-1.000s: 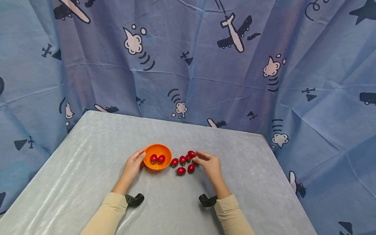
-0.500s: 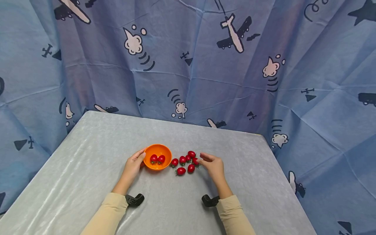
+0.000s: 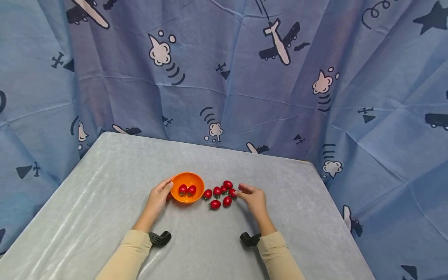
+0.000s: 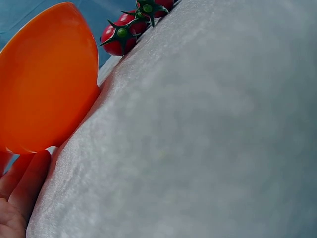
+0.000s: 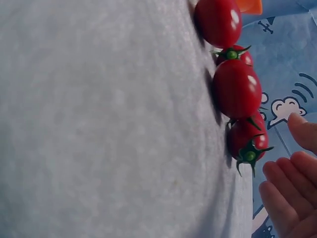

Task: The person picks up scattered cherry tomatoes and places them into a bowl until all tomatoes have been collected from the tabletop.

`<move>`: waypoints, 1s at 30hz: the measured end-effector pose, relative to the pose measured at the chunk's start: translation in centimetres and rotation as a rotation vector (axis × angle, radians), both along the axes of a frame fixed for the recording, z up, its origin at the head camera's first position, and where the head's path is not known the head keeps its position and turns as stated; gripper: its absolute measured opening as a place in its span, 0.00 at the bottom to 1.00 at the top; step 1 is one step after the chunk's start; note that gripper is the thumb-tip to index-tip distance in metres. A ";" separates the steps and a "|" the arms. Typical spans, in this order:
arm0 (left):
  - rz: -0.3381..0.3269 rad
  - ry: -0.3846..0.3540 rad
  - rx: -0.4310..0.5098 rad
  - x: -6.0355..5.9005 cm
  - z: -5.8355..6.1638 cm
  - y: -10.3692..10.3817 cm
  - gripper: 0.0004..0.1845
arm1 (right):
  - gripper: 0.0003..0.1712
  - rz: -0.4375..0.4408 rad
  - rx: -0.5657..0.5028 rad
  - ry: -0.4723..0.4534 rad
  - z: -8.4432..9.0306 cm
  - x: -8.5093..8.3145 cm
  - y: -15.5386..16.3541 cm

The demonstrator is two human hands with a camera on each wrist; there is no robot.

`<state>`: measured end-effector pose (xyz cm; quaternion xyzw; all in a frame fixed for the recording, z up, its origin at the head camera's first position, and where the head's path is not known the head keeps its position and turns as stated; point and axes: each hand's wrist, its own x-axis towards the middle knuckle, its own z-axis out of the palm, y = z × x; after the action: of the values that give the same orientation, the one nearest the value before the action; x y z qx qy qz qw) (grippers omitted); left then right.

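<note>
Right hand [image 3: 254, 197] is sitting at the right edge of the loose cluster of small red cherry tomatoes with green stems [image 3: 221, 193] on the grey cloth-covered table [image 3: 105, 182]. Its fingers [image 5: 287, 193] are lying relaxed and nearly straight, tips just beside the nearest tomato [image 5: 246, 141], nothing gripped (wrist view is showing a thin gap, so touching or not: cannot tell).

Left hand [image 3: 158, 196] is resting against the left side of the small round orange plastic bowl [image 3: 188, 186], fingers lightly curved on its wall, thumb near the rim. It is steadying the bowl, not lifting it.

Risks from here, as I'm judging them:
- Tomatoes are round and lying packed together. A nudge from the fingertips is likely sending one rolling and knocking its neighbours apart.
- Stems are sticking out, so a pinch could be catching a second tomato's stem along with the first.
- A hard squeeze could be splitting the skin.
- The bowl is light and shallow. If the left hand is easing off, a dropped tomato could be tipping or sliding it.

Containers: only the orange bowl, holding two red tomatoes [image 3: 187, 189] side by side. Six are lying outside, between bowl and right hand.
</note>
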<state>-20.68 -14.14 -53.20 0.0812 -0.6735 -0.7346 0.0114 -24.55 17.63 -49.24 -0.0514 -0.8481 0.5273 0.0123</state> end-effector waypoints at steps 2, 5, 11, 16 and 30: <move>-0.003 -0.006 0.002 0.0 -0.1 0.0 0.24 | 0.23 0.006 -0.001 0.000 -0.2 -0.1 -0.1; -0.005 -0.010 -0.001 0.0 -0.1 0.0 0.24 | 0.24 0.012 0.005 -0.003 -0.4 -0.2 -0.2; -0.003 -0.010 -0.007 0.0 -0.1 -0.1 0.24 | 0.24 0.010 -0.002 -0.025 -0.8 -0.3 -0.3; -0.004 -0.013 -0.014 0.0 -0.1 -0.1 0.25 | 0.23 0.020 0.009 -0.022 -1.1 -0.3 -0.3; -0.002 -0.012 -0.013 -0.1 0.0 -0.1 0.25 | 0.21 0.022 0.085 -0.031 -1.5 -0.5 -0.6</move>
<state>-20.75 -14.29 -53.23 0.0851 -0.6786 -0.7296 0.0072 -25.02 16.99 -50.78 -0.0498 -0.8704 0.4899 -0.0046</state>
